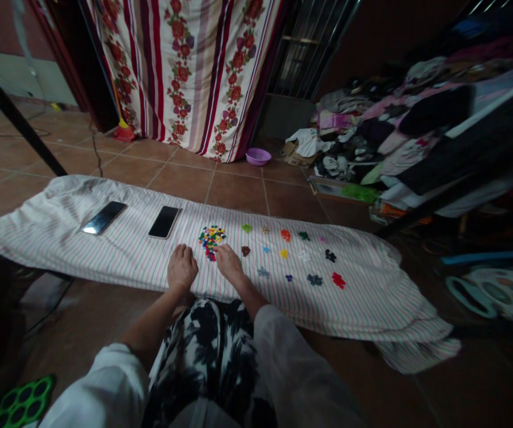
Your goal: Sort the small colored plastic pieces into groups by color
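A mixed pile of small coloured pieces (212,236) lies on a striped cloth (117,255). My right hand (230,263) reaches to the pile's right edge, thumb and finger pinched together; whatever is between them is too small to make out. Just left of the pile, my left hand (182,266) rests on the cloth, fingers slightly bent, nothing visible in it. Right of my right hand the pieces lie in small single-colour groups, among them brown (245,251), light green (246,227), orange (285,235), yellow (283,253), black (330,255) and red (339,280).
Two phones, one with a shiny screen (104,217) and one dark (164,222), lie on the cloth at left. Beyond it, a purple basin (258,157) stands on the tiled floor by a floral curtain (203,77). Clothes (372,119) are heaped at right.
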`<state>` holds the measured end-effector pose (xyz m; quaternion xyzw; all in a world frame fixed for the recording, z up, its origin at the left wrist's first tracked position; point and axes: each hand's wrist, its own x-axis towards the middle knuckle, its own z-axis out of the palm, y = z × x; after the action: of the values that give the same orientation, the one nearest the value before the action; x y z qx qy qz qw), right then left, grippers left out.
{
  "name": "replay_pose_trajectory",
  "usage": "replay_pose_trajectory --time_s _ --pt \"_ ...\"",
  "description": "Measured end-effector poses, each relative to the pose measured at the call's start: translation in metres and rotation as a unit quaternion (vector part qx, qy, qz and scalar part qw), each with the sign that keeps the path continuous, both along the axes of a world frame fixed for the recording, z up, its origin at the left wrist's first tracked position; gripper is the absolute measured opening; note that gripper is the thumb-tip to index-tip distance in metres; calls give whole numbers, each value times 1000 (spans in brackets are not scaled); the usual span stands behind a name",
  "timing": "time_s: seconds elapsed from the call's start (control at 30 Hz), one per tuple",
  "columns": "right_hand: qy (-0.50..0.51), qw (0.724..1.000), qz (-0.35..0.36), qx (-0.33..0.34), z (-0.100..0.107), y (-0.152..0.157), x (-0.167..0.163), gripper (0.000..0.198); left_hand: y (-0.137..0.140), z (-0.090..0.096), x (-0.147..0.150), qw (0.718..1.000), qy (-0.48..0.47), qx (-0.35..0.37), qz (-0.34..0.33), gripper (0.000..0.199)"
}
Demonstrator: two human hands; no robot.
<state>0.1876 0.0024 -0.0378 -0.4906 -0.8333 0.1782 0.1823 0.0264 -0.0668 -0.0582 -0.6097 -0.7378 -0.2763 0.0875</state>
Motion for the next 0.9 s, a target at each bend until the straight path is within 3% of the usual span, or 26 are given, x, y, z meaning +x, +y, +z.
replay_pose_trajectory --time_s 0.63,0.9 --pt "-58 998 -3 -4 9 -1 -10 29 1 0 0 1000 -22 0 -5 31" --pt "6 1000 -19 17 8 -5 -4 17 1 -3 0 1000 -23 8 0 32"
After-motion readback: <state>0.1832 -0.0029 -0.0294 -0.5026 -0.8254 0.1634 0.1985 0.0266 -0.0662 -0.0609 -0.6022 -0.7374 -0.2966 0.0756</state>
